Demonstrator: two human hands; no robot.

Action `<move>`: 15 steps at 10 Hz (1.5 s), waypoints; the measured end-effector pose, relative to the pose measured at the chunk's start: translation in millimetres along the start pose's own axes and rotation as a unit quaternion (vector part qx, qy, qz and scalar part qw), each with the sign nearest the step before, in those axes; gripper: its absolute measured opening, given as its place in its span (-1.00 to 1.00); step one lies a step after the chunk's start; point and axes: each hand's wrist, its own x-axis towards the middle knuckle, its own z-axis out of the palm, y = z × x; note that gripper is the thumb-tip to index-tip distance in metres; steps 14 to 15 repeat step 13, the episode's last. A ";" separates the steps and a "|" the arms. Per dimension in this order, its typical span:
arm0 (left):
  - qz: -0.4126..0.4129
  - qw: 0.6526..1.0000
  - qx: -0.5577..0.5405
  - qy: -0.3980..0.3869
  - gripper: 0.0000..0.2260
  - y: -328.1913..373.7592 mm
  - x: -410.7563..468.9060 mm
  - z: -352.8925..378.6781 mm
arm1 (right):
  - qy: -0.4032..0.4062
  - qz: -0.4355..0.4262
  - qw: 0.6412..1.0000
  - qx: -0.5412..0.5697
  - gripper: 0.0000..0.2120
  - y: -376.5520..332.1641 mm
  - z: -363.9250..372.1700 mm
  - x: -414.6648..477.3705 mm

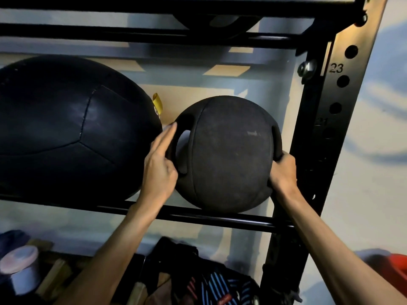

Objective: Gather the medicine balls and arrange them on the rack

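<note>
A dark rubber medicine ball with two side handles [229, 155] rests on the black rack's front rail [220, 219]. My left hand [159, 166] touches its left handle, index finger stretched up along it, other fingers curled at the handle. My right hand [283, 170] grips the right handle from below. A much larger black leather medicine ball [66, 126] sits on the same shelf at the left, close beside the small one. Another dark ball [220, 20] shows partly on the shelf above.
The rack's right upright [326, 119], with numbered holes and a bolt, stands just right of my right hand. Below the shelf lie clothes [209, 280], a roll of tape [19, 267] and wooden pieces. An orange object [396, 271] sits at the lower right.
</note>
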 end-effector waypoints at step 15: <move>0.045 0.976 0.158 -0.145 -0.75 146.8 13.7 -120.2 | -0.059 -0.223 0.947 -0.222 -0.61 -160.6 -99.0 -173.9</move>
